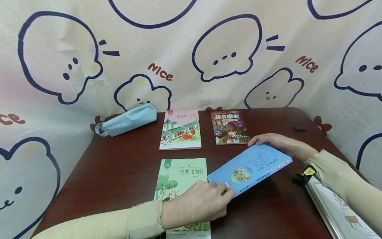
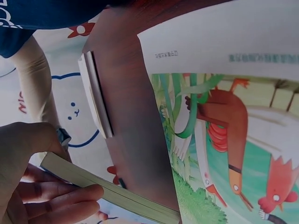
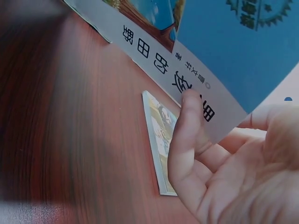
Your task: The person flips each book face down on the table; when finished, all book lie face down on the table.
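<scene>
A blue book (image 1: 253,166) is held tilted above the table between both hands. The left hand (image 1: 198,202) pinches its near left end; in the left wrist view that hand (image 2: 51,186) has thumb and fingers on either side of the book's page edge (image 2: 117,196). At its far right corner the right hand (image 1: 277,144) grips it; the right wrist view shows the thumb of the right hand (image 3: 219,163) on the blue cover (image 3: 233,60). Under the left forearm lies a green book (image 1: 182,172), partly hidden; its cover (image 2: 215,154) fills much of the left wrist view.
Across the back of the brown table (image 1: 125,179) lie a light blue pouch (image 1: 131,120), a pink book (image 1: 180,129) and a dark red comic-style book (image 1: 229,127). A small black object (image 1: 300,127) is at the back right. White books (image 1: 346,212) lie near the right edge.
</scene>
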Tool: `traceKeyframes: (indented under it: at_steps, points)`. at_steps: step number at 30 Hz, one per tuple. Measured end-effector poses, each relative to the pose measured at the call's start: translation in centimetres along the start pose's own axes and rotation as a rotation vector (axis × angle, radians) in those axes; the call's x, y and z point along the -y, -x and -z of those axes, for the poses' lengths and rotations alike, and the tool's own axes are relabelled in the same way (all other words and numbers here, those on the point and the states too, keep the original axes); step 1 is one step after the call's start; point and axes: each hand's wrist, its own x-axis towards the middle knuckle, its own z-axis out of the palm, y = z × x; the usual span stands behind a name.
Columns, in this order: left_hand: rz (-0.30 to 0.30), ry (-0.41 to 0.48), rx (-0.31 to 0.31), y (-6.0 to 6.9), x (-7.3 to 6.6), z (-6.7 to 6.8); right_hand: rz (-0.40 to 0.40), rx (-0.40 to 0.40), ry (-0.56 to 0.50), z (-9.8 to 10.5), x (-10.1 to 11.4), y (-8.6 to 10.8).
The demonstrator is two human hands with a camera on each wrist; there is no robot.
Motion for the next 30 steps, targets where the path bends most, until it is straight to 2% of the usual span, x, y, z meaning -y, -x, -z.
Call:
traceKeyframes:
  at_steps: [5, 11, 18, 27, 30]
  points:
    - [-0.017, -0.028, -0.027, 0.17, -0.04, -0.04, 0.008, -0.004, 0.028, -0.02, -0.15, 0.36]
    - [-0.028, -0.043, -0.030, 0.16, -0.11, 0.08, 0.009, -0.007, 0.028, -0.03, -0.10, 0.55]
    - [-0.095, -0.104, -0.013, 0.46, -0.08, 0.20, 0.011, -0.017, 0.056, -0.06, -0.24, 0.71]
    - [-0.189, -0.157, -0.027, 0.64, -0.35, -0.35, -0.018, -0.010, 0.070, -0.27, 0.09, 0.91]
    - [-0.201, -0.165, -0.035, 0.61, -0.37, -0.49, -0.019, -0.010, 0.085, -0.33, 0.29, 1.05]
